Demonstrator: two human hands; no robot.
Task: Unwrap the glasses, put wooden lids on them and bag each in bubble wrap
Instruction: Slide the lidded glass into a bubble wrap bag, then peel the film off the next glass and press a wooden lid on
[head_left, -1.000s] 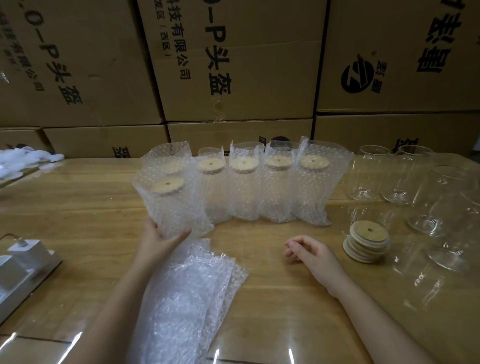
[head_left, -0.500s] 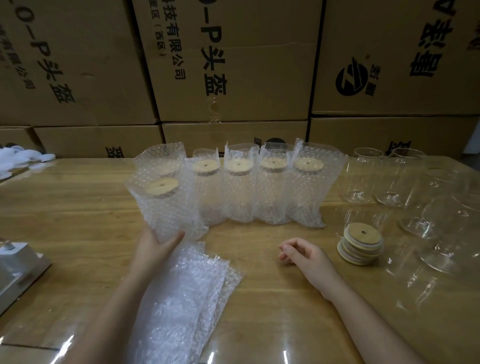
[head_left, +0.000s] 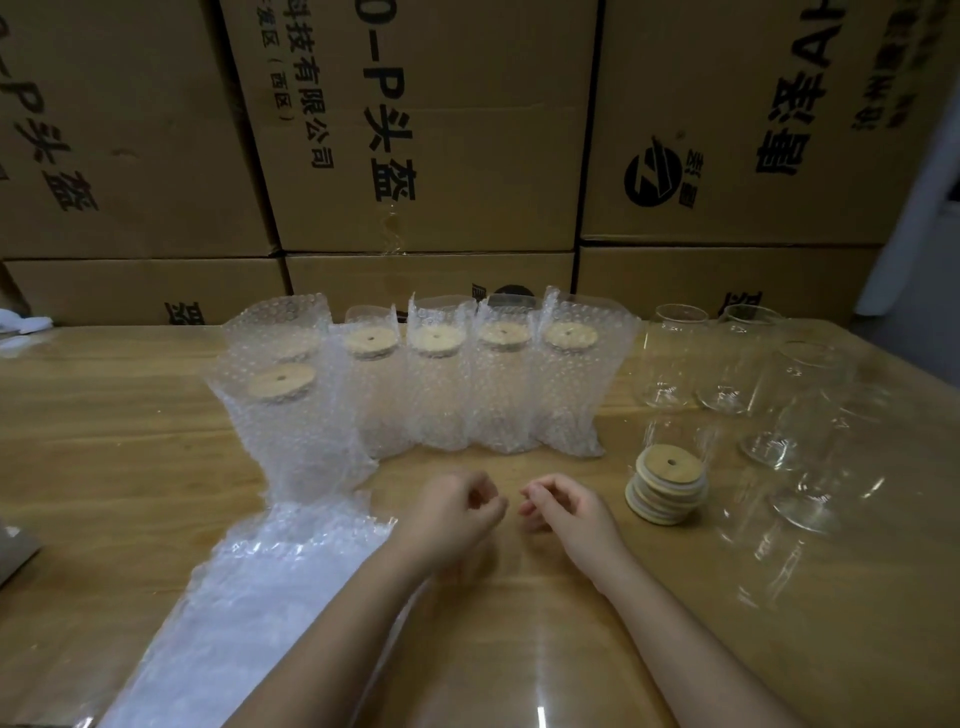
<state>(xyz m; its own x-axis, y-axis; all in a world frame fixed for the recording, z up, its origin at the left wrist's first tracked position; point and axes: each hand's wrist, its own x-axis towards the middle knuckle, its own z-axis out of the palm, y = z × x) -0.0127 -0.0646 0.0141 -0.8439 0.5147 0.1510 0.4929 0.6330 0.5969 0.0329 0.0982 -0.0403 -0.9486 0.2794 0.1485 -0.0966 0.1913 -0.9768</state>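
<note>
Stacked brown cardboard boxes printed with black characters filled the top of the frame behind a glossy wooden table. At the lower left, a pile of flat clear bubble-wrap bags lay on the tabletop, reaching the bottom edge. Just above it stood a bubble-wrapped glass with a round wooden lid showing in the open bag mouth, and a second wrapped glass stood close behind it. To their right, at mid-frame, four more lidded glasses in bubble bags stood upright side by side in a touching row. Below that row, the left hand hovered over the table with its fingers loosely curled inward, holding nothing. Just beside it, not quite touching, the right hand was likewise loosely curled and had hold of nothing. Right of the hands sat a slightly leaning stack of round wooden lids with centre holes. Further right, several bare clear glasses stood clustered on the table, those nearest the right edge blurred.
</note>
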